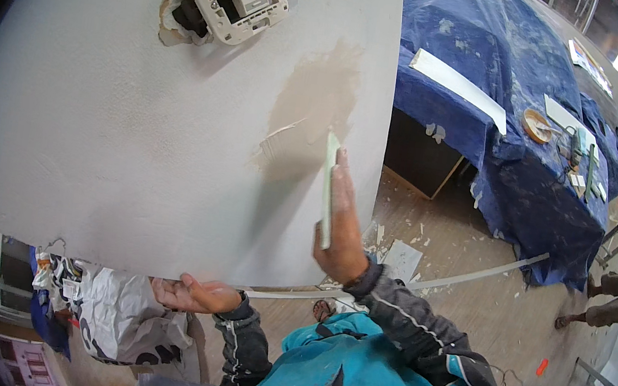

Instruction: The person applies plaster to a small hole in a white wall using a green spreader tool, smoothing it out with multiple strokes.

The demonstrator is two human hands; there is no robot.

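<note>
now, by the fingers (340,184) of the right hand (344,237), a pale flat blade (326,199) is gripped, its tip at the beige patch (314,92) on the white wall (97,142). the left hand (200,295), loosely opened, is held at the wall's lower edge; contact cannot be told. nearby, a white bag (123,313) is printed with large dark letters; beyond, tools (576,148) are laid on a blue-draped bench (471,27).

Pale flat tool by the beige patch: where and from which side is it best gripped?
Probably along its lower half, from the right, where the right hand is: the pale flat tool stands long, thin and nearly edge-on, its upper tip against or near the beige patch.
</note>
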